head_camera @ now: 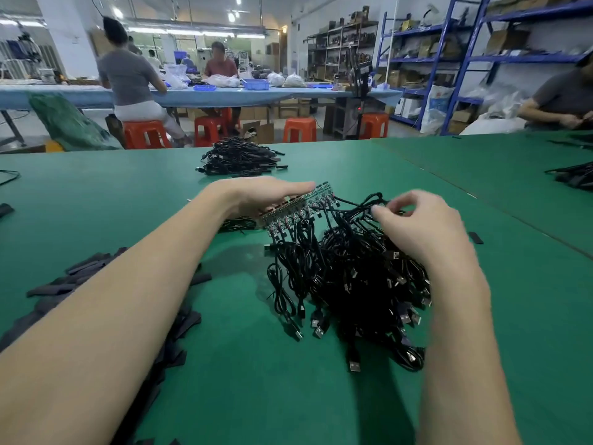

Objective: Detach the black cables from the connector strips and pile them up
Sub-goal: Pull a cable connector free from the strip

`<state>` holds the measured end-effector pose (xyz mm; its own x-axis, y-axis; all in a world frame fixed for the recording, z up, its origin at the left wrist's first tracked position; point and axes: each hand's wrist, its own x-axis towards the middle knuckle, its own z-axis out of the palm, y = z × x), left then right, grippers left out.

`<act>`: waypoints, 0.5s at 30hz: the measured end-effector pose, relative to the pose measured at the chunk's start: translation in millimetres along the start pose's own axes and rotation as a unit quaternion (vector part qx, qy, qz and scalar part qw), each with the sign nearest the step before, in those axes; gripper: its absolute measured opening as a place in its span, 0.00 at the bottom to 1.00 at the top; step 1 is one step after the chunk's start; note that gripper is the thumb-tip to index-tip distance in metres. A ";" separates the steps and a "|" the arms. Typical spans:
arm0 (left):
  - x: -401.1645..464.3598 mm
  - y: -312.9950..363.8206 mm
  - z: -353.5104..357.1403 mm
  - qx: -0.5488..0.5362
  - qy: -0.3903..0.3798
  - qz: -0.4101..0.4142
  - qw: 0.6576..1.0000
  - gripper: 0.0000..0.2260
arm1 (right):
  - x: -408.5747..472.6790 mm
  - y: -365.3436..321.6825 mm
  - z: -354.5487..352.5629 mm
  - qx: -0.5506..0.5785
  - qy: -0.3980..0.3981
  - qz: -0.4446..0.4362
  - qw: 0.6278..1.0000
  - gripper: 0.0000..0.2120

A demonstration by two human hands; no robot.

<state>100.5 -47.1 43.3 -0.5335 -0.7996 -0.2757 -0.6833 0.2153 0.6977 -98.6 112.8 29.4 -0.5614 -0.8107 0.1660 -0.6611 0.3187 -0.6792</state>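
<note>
The left hand lies across the far side of a connector strip, fingers held straight and flat along its length, and the strip is tipped up on edge over the green table; that flat press looks meant to steady the strip so that a pull on one cable does not drag the whole row along. From the near edge of the strip a row of black cables hangs down and spills into a loose tangle on the table, plugs pointing every way, so most of them appear to be fastened at one end. The right hand hovers over the top of that tangle with fingers curled, thumb and fingertips closing on a loop of cable near the far end of the strip; the pinch seems to be on a single cable, though motion blur makes it hard to say if it has one or several. Working from that end would let each freed cable drop clear of the rest. Well beyond the strip, near the far edge of the table, sits a pile of cables, which looks like the place for detached ones, kept apart so loose and attached cables do not mix. To the left, under and beside the left forearm, lies a scatter of dark flat strips; what they are I cannot tell. Much of the bundle looks yet to be detached.
</note>
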 end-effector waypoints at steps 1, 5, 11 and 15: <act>2.9 10.7 2.9 0.026 0.010 0.005 1.000 0.43 | 0.3 -0.6 2.6 0.024 0.017 -0.009 1.000 0.17; 14.7 30.3 14.6 0.094 0.040 0.060 0.993 0.28 | -0.4 4.4 19.3 0.061 -0.005 -0.015 0.998 0.17; 16.9 29.4 21.8 0.006 0.086 0.148 0.985 0.22 | 9.7 18.1 20.8 0.105 0.010 -0.004 0.994 0.17; 14.5 26.1 18.5 -0.063 0.142 0.153 0.976 0.19 | 11.6 25.0 27.3 0.052 -0.017 0.019 0.998 0.11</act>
<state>65.7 -42.7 45.3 -0.5307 -0.8357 0.1412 -0.4372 0.4127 0.7991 -108.0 97.9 -5.2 -0.5670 -0.8156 0.1152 -0.5832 0.2987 -0.7554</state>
